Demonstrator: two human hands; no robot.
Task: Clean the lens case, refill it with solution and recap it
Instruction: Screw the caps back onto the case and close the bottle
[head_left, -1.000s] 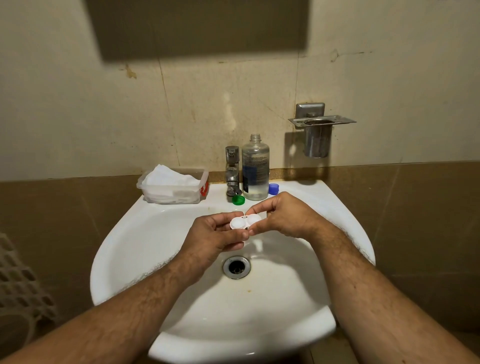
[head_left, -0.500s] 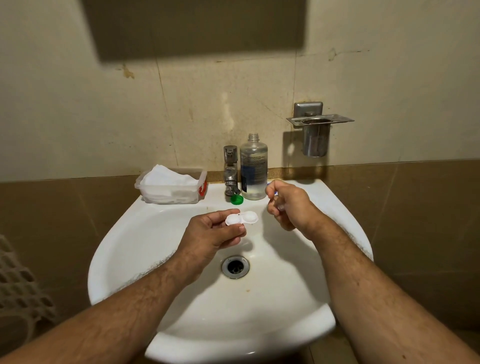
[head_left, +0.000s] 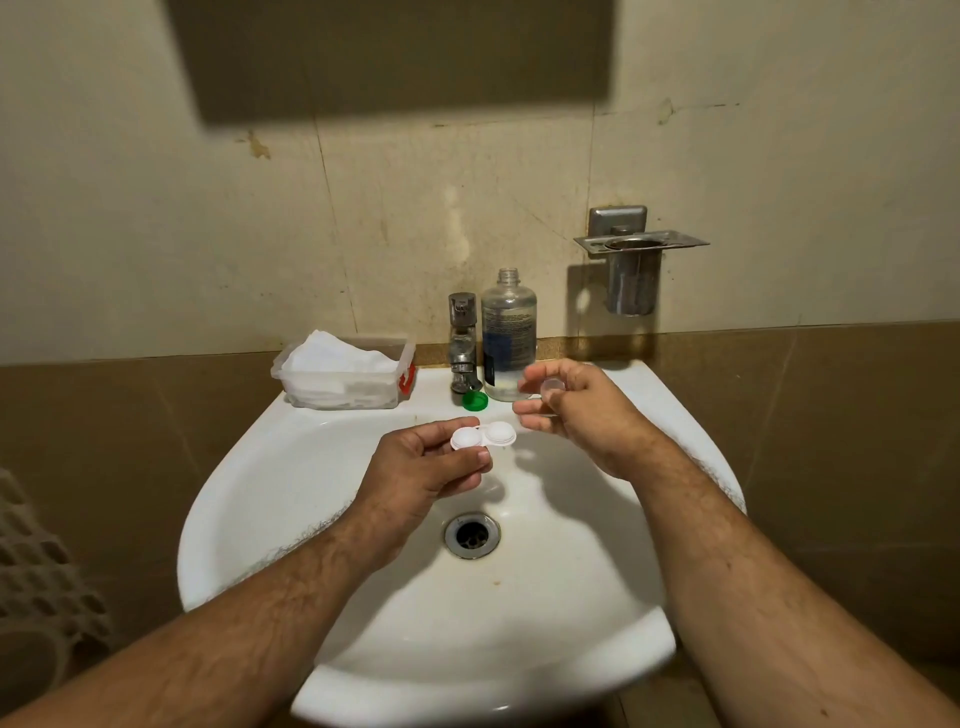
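My left hand (head_left: 423, 467) pinches the white double lens case (head_left: 483, 435) by its left end, holding it level over the sink (head_left: 270, 483). The case's left well has a white cap on it; the right well looks uncovered. My right hand (head_left: 582, 415) is a little right of and behind the case, fingers curled on a small pale cap (head_left: 551, 385). The clear solution bottle (head_left: 509, 332) stands uncapped on the sink's back rim, just behind my right hand. A green cap (head_left: 475, 400) lies next to the bottle's base.
A metal tap (head_left: 462, 343) stands left of the bottle. A clear plastic box of white tissues (head_left: 343, 376) sits on the back left rim. A steel cup holder (head_left: 634, 270) is fixed to the wall. The drain (head_left: 471, 534) lies below my hands.
My right hand left the case's right end and moved back and right with a small pale cap. The blue cap seen on the rim earlier is now hidden behind that hand. My left hand kept the case.
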